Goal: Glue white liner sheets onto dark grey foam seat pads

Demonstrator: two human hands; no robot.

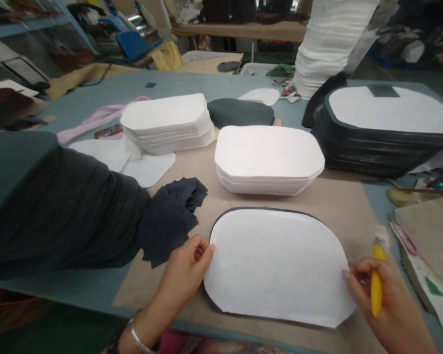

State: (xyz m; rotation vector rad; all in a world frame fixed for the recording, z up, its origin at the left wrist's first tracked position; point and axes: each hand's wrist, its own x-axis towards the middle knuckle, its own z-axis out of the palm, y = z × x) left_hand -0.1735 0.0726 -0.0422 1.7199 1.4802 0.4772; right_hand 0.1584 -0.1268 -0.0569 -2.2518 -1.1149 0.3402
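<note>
A white oval-cornered sheet (276,265) lies over a dark piece of the same shape, whose edge shows along the top and left. My left hand (190,263) pinches the sheet's left edge between thumb and fingers. At the right edge, my right hand (384,290) touches the sheet with thumb and fingertips while holding a yellow-handled brush (377,280), bristles pointing away from me. Just beyond the sheet stands a stack of white pieces (269,152). Small dark fabric squares (170,216) are heaped left of the sheet, close to my left hand.
Brown board (347,206) covers part of the green table (107,88). A big dark fabric pile (70,201) fills the left. Another white stack (166,115) stands farther back, a dark stack topped with white (387,110) at right, a tall white stack (328,44) behind.
</note>
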